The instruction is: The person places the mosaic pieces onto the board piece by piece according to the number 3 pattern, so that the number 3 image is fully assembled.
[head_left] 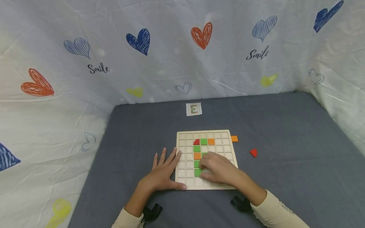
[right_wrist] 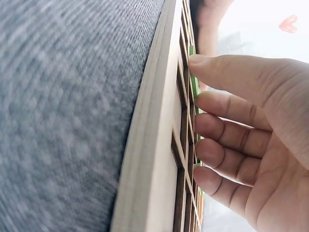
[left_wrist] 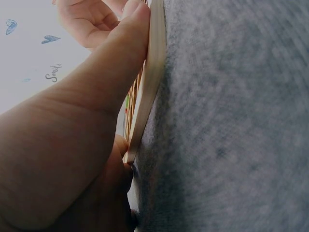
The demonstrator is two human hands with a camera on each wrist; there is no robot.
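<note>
A wooden grid board lies flat on the cloth, with square cells. Down one column run a red rounded tile, a green tile, an orange tile and two more green tiles, the lowest green tile nearest me. Along the top row are another green tile and an orange tile. My left hand spreads at the board's left edge, thumb on its near corner. My right hand hovers low over the board, thumb and fingertips touching a green tile; part of another green tile shows beside its knuckles.
A small printed pattern card lies beyond the board. An orange tile sits against the board's right edge, and a red quarter-round tile lies farther right. The dark grey cloth meets a white printed curtain behind.
</note>
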